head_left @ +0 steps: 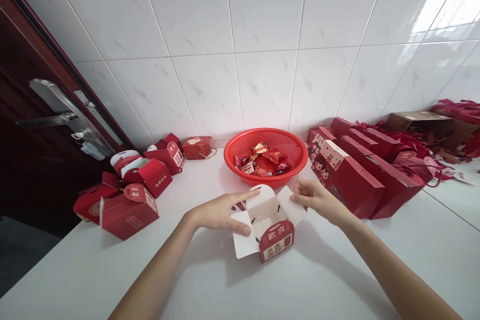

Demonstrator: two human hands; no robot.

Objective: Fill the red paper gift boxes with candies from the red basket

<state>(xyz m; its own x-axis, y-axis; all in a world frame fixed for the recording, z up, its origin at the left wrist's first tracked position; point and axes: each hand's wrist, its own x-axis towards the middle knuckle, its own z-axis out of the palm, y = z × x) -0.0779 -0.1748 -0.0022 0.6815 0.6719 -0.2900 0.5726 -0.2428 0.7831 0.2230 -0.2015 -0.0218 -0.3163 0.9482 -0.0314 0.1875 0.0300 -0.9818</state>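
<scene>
A small red cardboard gift box [276, 240] stands on the white table with its top unfolded, its white inside facing up. My left hand [221, 215] is at its left and back, the thumb on the left white flap and the fingers reaching behind toward the back panel. With fingers curled, my right hand [313, 200] pinches the edge of the right flap. No contents show inside the box. Just behind it sits a red plastic basket [296, 160] with several wrapped candies [275, 156].
Several red gift boxes [131, 212] are grouped at the left, near a dark door with a metal handle [67, 115]. On the right stand rows of red gift bags [350, 180], with a brown carton [423, 122] beyond them. White wall tiles [266, 80] rise behind the table.
</scene>
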